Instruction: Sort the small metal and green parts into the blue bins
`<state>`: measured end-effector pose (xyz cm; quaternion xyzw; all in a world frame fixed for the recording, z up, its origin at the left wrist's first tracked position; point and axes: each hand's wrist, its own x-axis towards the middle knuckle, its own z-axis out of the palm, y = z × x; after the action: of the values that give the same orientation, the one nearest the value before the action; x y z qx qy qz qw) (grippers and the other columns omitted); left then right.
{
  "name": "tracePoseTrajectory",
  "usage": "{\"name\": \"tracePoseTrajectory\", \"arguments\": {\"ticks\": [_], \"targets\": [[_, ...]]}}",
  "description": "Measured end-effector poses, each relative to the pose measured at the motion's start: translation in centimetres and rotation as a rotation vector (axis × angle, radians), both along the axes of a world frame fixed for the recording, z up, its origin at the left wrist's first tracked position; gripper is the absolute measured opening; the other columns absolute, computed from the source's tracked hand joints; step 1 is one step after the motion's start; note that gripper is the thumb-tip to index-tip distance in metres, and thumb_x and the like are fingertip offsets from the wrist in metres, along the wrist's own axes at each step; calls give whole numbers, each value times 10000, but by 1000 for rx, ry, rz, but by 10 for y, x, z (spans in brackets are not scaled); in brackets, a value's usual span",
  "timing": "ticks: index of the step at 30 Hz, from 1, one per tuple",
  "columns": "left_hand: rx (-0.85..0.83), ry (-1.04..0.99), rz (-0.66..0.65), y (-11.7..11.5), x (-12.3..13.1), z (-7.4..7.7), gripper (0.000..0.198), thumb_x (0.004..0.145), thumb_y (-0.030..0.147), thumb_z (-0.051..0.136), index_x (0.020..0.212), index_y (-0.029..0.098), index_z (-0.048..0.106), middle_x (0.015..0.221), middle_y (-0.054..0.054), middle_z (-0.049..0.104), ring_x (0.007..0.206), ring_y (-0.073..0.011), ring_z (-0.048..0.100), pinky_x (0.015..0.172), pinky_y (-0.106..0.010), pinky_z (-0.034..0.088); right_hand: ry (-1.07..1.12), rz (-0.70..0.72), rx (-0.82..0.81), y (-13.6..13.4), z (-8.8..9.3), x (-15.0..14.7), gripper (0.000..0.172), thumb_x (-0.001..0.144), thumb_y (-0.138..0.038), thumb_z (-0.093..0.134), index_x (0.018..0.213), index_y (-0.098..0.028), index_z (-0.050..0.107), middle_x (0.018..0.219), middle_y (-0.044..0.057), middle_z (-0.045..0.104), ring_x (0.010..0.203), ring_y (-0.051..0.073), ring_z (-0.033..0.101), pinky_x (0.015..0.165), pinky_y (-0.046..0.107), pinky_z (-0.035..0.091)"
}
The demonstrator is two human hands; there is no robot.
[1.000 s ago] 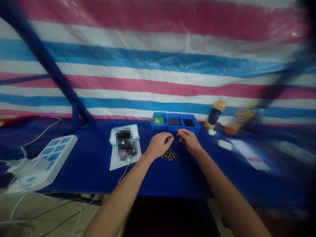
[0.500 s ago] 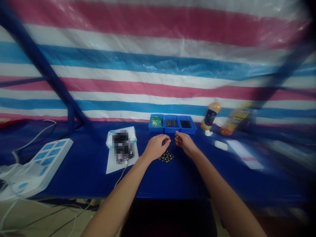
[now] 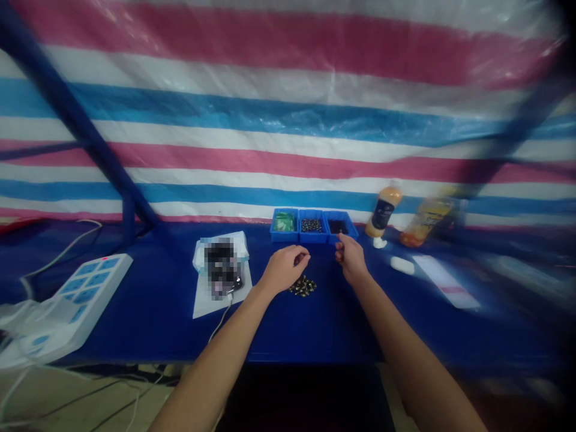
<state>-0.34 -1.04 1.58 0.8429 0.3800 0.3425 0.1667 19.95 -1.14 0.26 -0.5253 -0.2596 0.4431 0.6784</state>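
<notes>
My left hand [image 3: 288,265] is closed, thumb and fingers pinched together just above a pile of small brass-and-black parts [image 3: 304,286] on the table. What it holds, if anything, is too small to name. My right hand [image 3: 351,258] is at the front edge of the right blue bin [image 3: 346,239], which holds small black pieces [image 3: 337,226]. Its fingers are curled and the thumb and index finger are close together; anything between them is hidden. The middle blue bin [image 3: 312,237] contains many small metallic parts, and the left bin [image 3: 283,236] green-and-white packets.
To the left lie a white power strip [image 3: 105,294] with cables and a paper sheet [image 3: 202,300] under a blurred-out device. On the right stand two drink bottles [image 3: 384,210], with a white case [image 3: 402,265] and a pale flat object [image 3: 445,282] in front.
My right hand has moved right and slightly away from me, from beside the left hand to the right bin's front edge. My left hand has stayed nearly still.
</notes>
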Motion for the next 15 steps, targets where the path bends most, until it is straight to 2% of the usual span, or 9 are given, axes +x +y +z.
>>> {"name": "tracePoseTrajectory", "arguments": {"ticks": [3,5,7,9,10,13,15], "targets": [[-10,9,3,0,-1,0,195,928,309,514,963,234,691,857,-7,685,752,-154,615,714,-283,459,-32,-24,-23,-1,-2,7,278,695,-435,718,794,-207,594,562,-51,472,413,71,356,379,227,236],[-12,10,4,1,-2,0,194,928,307,515,965,233,691,860,-7,686,753,-154,616,713,-283,458,-154,-123,6,0,-1,16,272,736,-455,668,820,-202,613,568,-35,500,430,92,385,399,239,281],[-14,5,5,1,-2,0,194,928,303,515,970,233,690,863,-7,688,758,-155,619,722,-286,462,-422,-271,50,7,6,32,304,797,-473,595,883,-187,648,648,14,597,523,139,495,487,266,388],[-14,0,7,1,-3,0,192,928,300,517,974,233,691,860,-8,688,764,-158,623,731,-288,468,-812,-314,22,20,17,51,334,843,-426,550,997,-164,688,846,86,697,748,205,614,676,310,477],[-13,0,10,1,-3,0,192,927,302,518,973,233,691,855,-9,688,765,-160,624,733,-289,470,-1013,-242,-51,29,25,59,320,857,-388,538,1017,-168,707,934,105,715,857,226,631,769,328,480],[-8,5,7,1,-3,1,195,929,309,516,971,235,691,858,-14,689,773,-165,628,729,-290,473,-1549,145,-338,60,49,75,247,825,-348,619,1009,-245,749,1059,99,716,1088,296,586,917,408,419],[-8,5,5,1,-4,2,198,931,313,513,973,238,691,866,-15,692,783,-168,631,731,-291,475,-1773,337,-487,77,60,76,214,774,-324,692,968,-266,761,1072,101,706,1154,338,548,969,485,356]]}}
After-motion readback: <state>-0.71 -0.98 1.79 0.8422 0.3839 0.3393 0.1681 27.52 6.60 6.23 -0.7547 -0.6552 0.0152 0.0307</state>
